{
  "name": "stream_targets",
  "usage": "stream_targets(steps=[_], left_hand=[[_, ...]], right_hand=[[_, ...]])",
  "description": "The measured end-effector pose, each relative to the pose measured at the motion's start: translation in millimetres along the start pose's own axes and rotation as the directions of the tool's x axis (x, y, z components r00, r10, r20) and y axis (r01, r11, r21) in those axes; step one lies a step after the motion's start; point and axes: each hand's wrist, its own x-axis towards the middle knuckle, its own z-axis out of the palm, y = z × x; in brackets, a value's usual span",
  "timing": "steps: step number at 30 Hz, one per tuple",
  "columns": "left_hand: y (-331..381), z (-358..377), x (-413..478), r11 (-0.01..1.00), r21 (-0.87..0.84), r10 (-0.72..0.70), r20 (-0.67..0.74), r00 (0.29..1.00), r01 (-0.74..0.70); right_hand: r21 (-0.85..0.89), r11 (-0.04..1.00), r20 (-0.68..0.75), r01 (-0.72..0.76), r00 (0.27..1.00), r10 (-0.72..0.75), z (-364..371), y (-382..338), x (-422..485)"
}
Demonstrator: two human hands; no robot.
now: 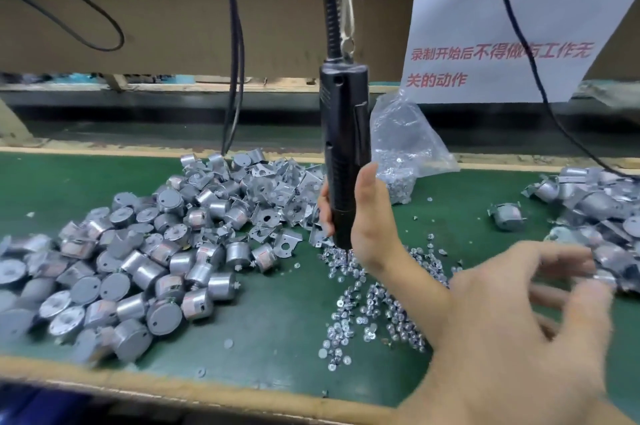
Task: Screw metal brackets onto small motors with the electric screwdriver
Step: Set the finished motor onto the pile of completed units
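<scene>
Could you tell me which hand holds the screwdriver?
The right hand, curled round the screwdriver; the left hand is spread open by the right-side pile.

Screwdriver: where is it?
In the head view, the electric screwdriver hangs upright at the centre, gripped by the right hand, its tip at the loose screws, between the bracket pile and the plastic bag.

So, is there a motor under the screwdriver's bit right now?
No, the electric screwdriver, gripped by the right hand, has its tip down among the loose screws.
</scene>
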Motion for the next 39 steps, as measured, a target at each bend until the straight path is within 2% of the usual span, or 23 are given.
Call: stream_targets(steps=[2, 5, 6, 7, 9, 12, 14, 16, 19, 24, 30, 39], left_hand=[[-6.8, -21.3, -12.3, 0.982, 0.088, 0.175, -0.129, 0.976, -0.164], [-28.5, -77.0, -39.5, 0.902, 0.365, 0.339, -0.271, 0.901, -0.230], [-37.1, -96.2, -43.5, 0.844, 0.503, 0.380, -0.320, 0.868, -0.184], [-43.2, -113.1, -46.3, 0.774, 0.629, 0.381, -0.366, 0.849, -0.076], [-56.8, -144.8, -53.4, 0.553, 0.821, 0.380, -0.402, 0.833, 0.144], [-69.1, -182.3, -58.8, 0.281, 0.886, 0.252, -0.438, 0.863, 0.368], [-75.3, -196.6, -60.3, 0.175, 0.895, 0.197, -0.440, 0.876, 0.410], [-83.5, -203.1, -61.2, 0.132, 0.915, 0.219, -0.403, 0.889, 0.382], [-92.8, -206.8, -62.6, 0.152, 0.925, 0.325, -0.379, 0.866, 0.348], [-97.9, -205.4, -60.0, 0.179, 0.927, 0.419, -0.376, 0.826, 0.331], [-96.8, -182.0, -54.6, 0.437, 0.890, 0.427, -0.336, 0.840, 0.134], [-104.6, -180.1, -59.9, 0.301, 0.920, 0.360, -0.352, 0.864, 0.250]], right_hand=[[0.022, 1.000, 0.016, 0.002, 1.000, -0.002, 5.9, 2.4, -1.2], [0.090, 0.996, 0.028, -0.029, 0.999, 0.026, 12.4, 4.3, -3.3], [0.095, 0.995, 0.039, -0.035, 0.999, 0.032, 12.6, 5.9, -3.4], [0.097, 0.994, 0.059, -0.047, 0.997, 0.041, 12.9, 6.9, -2.4], [0.113, 0.991, 0.103, -0.071, 0.993, 0.059, 14.3, 6.4, -2.8], [0.140, 0.985, 0.158, -0.100, 0.984, 0.077, 11.5, 7.3, -2.8], [0.136, 0.984, 0.186, -0.119, 0.978, 0.093, 9.4, 8.5, -2.5], [0.148, 0.980, 0.197, -0.135, 0.975, 0.104, 6.8, 9.7, -2.5], [0.118, 0.986, 0.187, -0.121, 0.978, 0.097, 3.6, 11.9, -1.6], [0.110, 0.983, 0.201, -0.147, 0.972, 0.123, 0.3, 17.2, -0.5], [0.133, 0.976, 0.216, -0.170, 0.966, 0.139, 0.9, 25.2, -2.5], [0.142, 0.971, 0.238, -0.194, 0.958, 0.157, 1.2, 25.2, -1.7]])
